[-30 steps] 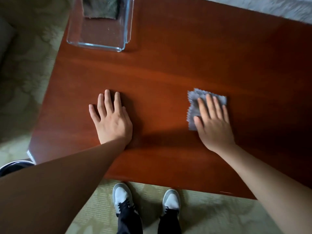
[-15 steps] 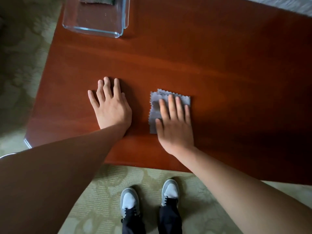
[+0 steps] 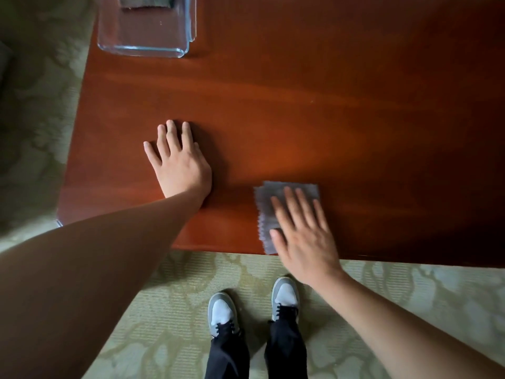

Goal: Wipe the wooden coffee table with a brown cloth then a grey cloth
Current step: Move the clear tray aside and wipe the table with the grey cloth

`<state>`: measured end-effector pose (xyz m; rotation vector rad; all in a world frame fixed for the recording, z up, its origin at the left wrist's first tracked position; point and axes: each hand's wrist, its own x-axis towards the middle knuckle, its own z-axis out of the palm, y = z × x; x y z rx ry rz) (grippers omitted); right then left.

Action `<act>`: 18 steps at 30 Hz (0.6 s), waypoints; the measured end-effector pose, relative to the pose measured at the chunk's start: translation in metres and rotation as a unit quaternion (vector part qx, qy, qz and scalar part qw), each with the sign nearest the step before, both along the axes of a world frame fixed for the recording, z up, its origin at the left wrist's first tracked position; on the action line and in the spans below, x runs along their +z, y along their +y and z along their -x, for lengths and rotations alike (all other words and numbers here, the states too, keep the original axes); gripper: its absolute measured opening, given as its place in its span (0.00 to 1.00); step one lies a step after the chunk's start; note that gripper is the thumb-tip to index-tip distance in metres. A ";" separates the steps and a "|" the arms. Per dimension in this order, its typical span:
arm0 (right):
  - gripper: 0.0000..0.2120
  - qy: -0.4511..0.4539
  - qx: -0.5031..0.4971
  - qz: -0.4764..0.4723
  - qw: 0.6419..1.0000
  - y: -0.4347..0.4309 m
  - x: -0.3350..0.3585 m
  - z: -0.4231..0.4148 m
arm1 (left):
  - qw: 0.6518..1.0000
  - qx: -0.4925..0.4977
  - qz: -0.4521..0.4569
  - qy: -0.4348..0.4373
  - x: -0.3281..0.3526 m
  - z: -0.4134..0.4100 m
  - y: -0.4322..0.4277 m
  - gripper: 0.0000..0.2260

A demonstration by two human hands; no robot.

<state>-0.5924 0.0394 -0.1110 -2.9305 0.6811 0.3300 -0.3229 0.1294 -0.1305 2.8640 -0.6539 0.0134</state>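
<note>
**Grey cloth at the table's near edge, under your flat right palm**

A pale green patterned carpet surrounds the coffee table, whose red-brown top is smooth and glossy, with long grain bands running side to side. Your right hand lies flat on the grey cloth, fingers straight and slightly apart, pressing rather than gripping. The cloth sits right at the near edge, its lower corner reaching the lip above your shoes. Your left hand rests flat on bare wood well to the left, fingers a little spread, holding nothing.

The main risk, as I judge it, is the edge. You pin the cloth with palm pressure alone, so a stroke drawn further towards you could slide it off onto the carpet. The polished top offers little friction, and the cloth may slip out from under your fingers or bunch at its folds. A wide sweep to the far left could also knock the glass dish.

The grey cloth is thin, soft and folded into a rough rectangle, with zigzag-cut edges stacked in layers. The dish is clear, rectangular, thick-walled and round-cornered. It holds what is probably the brown cloth, darker and coarser-looking, partly cut off by the top of the view.
</note>
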 end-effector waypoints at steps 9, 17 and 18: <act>0.33 0.034 -0.171 0.021 0.984 -0.004 0.004 0.042 | 1.000 -0.007 0.003 -0.001 -0.001 0.001 0.000 0.23; 0.36 -0.022 -0.059 -0.045 0.997 0.063 0.002 -0.069 | 1.000 -0.005 0.012 0.004 -0.002 0.001 0.002 0.23; 0.36 -0.024 -0.049 -0.049 0.997 0.061 0.002 -0.069 | 1.000 -0.004 0.012 0.004 -0.002 0.000 0.001 0.23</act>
